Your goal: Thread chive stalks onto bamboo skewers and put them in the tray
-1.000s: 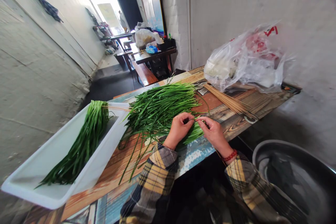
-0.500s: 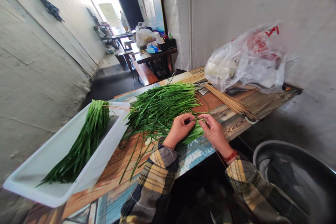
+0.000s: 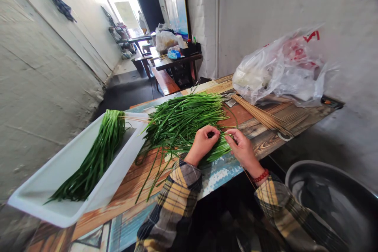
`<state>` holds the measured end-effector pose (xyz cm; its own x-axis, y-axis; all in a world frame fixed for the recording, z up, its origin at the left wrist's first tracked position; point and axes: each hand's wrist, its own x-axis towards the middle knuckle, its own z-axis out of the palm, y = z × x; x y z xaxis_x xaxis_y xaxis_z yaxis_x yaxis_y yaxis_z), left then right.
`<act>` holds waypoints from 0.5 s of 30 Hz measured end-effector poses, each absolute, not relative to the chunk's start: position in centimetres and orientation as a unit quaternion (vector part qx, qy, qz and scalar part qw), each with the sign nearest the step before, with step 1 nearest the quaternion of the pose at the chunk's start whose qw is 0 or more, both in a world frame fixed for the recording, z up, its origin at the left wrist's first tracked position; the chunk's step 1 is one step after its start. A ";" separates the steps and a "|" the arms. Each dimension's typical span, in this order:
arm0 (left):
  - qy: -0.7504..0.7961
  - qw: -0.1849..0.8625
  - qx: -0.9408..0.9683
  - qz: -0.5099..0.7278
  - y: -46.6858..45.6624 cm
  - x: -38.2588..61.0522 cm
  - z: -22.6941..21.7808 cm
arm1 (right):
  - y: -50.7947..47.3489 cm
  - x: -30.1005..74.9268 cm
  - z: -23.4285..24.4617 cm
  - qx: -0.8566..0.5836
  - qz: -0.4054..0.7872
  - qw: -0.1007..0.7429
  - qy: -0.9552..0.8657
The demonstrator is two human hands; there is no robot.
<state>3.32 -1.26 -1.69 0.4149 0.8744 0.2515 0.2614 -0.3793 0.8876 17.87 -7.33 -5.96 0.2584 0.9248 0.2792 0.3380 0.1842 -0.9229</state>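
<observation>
A large heap of garlic chives [image 3: 186,114] lies across the table, pale stalk ends to the right. At the heap's near right edge, my left hand [image 3: 205,142] has thumb and forefinger curled into a pinch; what its tips hold is too small to tell. Just right of it, my right hand [image 3: 241,149] pinches a green chive stalk, above a small bunch of pale stalks [image 3: 220,150]. A thin stick [image 3: 249,178] shows below my right palm; its upper end is hidden. A gap separates the fingertips of the two hands.
A white tray [image 3: 32,201] at left contains chives [image 3: 91,157] threaded on skewers [image 3: 137,118]. Bamboo skewers [image 3: 260,114] lie at right beside a plastic bag [image 3: 280,67]. A dark basin [image 3: 304,165] stands below the table's right edge. Behind are another table [image 3: 177,62] and a bench [image 3: 165,80].
My fingertips have moved slightly apart, the right hand shifting a little to the right. The whole view has shifted slightly; the heap, tray and skewers look unchanged.
</observation>
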 end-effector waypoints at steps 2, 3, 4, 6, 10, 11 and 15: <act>0.408 0.383 0.726 0.400 -1.1 3.3 -1.9 | -7.4 17.9 -5.9 -0.578 0.270 0.541 -0.548; 0.416 0.371 0.723 0.407 -1.0 3.3 -2.0 | -7.4 17.9 -5.8 -0.577 0.270 0.539 -0.551; 0.420 0.363 0.722 0.412 -1.0 3.4 -2.1 | -7.4 17.9 -5.8 -0.576 0.270 0.536 -0.555; 0.417 0.357 0.727 0.412 -0.9 3.5 -2.3 | -7.4 17.9 -5.7 -0.575 0.267 0.532 -0.561; 0.398 0.364 0.736 0.410 -1.1 3.7 -2.4 | -7.4 18.0 -5.7 -0.578 0.263 0.530 -0.562; 0.394 0.364 0.738 0.409 -1.2 3.7 -2.4 | -7.4 18.0 -5.7 -0.578 0.262 0.532 -0.561; 0.387 0.366 0.743 0.406 -1.2 3.7 -2.4 | -7.4 17.9 -5.7 -0.575 0.263 0.538 -0.558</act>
<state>3.70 -1.19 -2.37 0.3711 0.8718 0.3198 0.2781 -0.4330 0.8574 17.95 -7.36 -5.75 0.2385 0.9246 0.2971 0.3581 0.2006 -0.9119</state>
